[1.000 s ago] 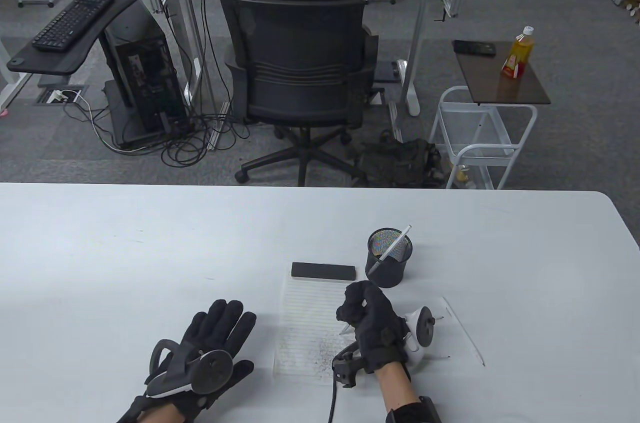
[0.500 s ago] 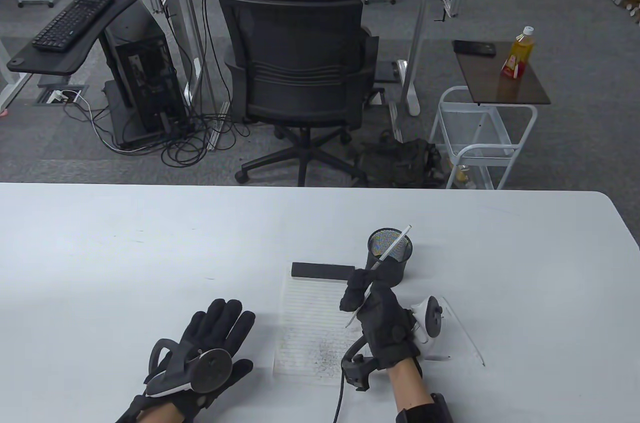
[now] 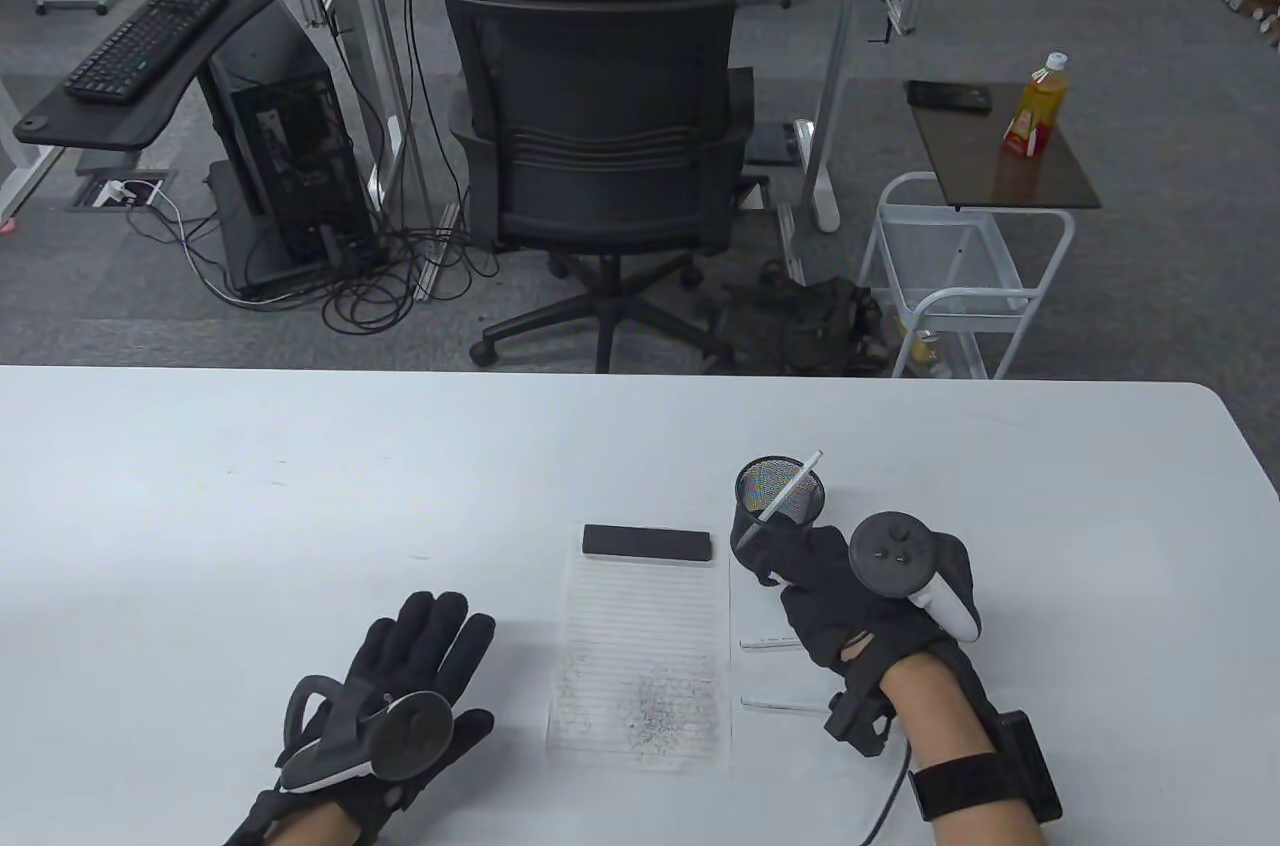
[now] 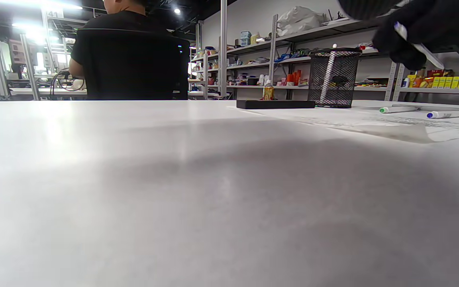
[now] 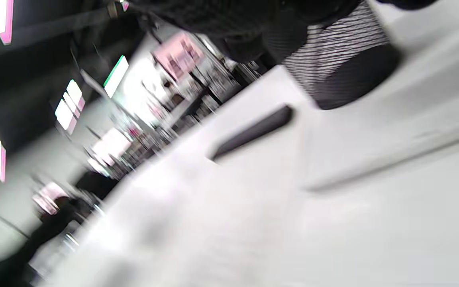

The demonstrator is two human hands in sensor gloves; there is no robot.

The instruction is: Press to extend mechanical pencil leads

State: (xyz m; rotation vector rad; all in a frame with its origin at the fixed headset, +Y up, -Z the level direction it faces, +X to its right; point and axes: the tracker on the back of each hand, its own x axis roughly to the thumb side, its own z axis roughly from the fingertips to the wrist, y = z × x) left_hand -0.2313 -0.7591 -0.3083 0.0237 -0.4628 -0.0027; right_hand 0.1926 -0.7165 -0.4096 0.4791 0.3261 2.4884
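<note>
My right hand (image 3: 770, 568) hovers palm down beside the black mesh pencil cup (image 3: 781, 504). In the left wrist view it (image 4: 407, 42) grips a white mechanical pencil (image 4: 420, 48) above the table; the table view hides that pencil under the glove. Another white pencil (image 3: 790, 486) leans in the cup. Two more pencils (image 3: 770, 643) (image 3: 782, 706) lie on a white sheet right of the lined notepad (image 3: 640, 626). My left hand (image 3: 425, 651) rests flat on the table, fingers spread, holding nothing.
A black bar-shaped block (image 3: 648, 543) lies across the top of the notepad. Grey scribbles (image 3: 655, 711) mark the pad's lower part. The white table's (image 3: 300, 486) far edge faces an office chair (image 3: 600, 146). The right wrist view is blurred.
My right hand has left the notepad, moved right toward the cup and turned palm down with the pencil. Two lying pencils now show. My left hand slid slightly left and back.
</note>
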